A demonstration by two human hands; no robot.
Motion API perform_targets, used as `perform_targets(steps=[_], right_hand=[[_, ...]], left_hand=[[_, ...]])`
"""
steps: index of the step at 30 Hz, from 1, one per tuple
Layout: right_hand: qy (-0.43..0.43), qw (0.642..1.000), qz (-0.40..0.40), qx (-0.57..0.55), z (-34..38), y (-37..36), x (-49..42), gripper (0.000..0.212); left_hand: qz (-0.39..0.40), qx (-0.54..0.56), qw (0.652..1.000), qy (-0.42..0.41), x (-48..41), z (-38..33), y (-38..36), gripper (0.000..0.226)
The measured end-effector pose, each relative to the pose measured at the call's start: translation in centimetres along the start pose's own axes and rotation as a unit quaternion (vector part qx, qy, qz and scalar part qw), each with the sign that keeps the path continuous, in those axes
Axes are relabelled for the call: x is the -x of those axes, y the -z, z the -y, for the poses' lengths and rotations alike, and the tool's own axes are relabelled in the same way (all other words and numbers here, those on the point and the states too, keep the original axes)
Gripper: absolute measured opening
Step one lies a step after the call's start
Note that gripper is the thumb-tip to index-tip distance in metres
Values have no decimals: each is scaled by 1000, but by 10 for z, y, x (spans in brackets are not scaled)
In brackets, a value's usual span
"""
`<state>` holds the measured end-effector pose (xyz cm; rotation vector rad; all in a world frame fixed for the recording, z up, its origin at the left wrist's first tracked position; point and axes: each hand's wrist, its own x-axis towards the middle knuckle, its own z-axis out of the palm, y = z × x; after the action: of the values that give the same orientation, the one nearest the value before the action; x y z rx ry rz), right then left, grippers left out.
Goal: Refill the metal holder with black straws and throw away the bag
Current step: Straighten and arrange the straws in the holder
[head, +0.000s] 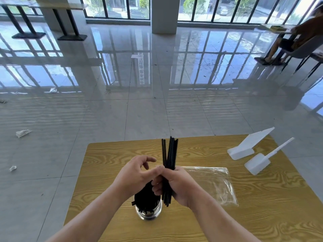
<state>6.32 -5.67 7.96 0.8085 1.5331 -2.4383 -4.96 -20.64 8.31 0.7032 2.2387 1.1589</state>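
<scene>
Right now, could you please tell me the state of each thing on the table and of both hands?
Metal holder: upright, holding many black straws.
Straw bundle: out of the bag, held roughly upright beside the holder.
Plastic bag: lying flat on the table, looks empty.
Right hand: grips the straw bundle.
Left hand: fingers loosely curled, thumb at the bundle.
White scoops: lying on the table, untouched.
</scene>
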Motion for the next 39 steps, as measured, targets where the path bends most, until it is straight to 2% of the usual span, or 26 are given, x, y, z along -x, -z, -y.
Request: perform_targets(steps=[2, 4, 8, 19, 21, 23, 26, 29, 31, 35, 39], right_hand=[[-20, 998, 53, 32, -1, -5, 2, 24], [-34, 993, 95, 57, -1, -9, 2, 22], [-46, 989, 127, 53, -1, -13, 1, 19], [-22, 992, 99, 70, 0, -13, 1, 19], [-8, 991, 84, 102, 1, -14, 0, 22], [22, 979, 53, 196, 2, -15, -1, 22], [73, 930, 0, 360, 4, -15, -3, 20], [137, 877, -29, 460, 6, -13, -6, 18], [170, 854, -38, 490, 7, -11, -7, 17], [170, 849, -37, 499, 7, -4, -9, 21], [160, 855, -42, 492, -2, 2, -13, 9]], left_hand=[[50, 114, 992, 22, -2, -14, 1, 67], [80, 166, 982, 47, -4, -24, 2, 60], [61, 155, 984, 56, -7, -28, 4, 34], [38, 164, 985, 33, -7, -23, 3, 39], [32, 142, 989, 22, -7, -22, 3, 40], [23, 89, 996, -3, -8, -20, 4, 42], [13, 11, 999, -48, -8, -17, 5, 35], [3, -60, 994, -88, -7, -20, 7, 32], [-6, -91, 990, -110, -6, -22, 9, 33], [-9, -111, 987, -120, -6, -17, 12, 29], [8, -129, 986, -101, -2, -3, 6, 26]])
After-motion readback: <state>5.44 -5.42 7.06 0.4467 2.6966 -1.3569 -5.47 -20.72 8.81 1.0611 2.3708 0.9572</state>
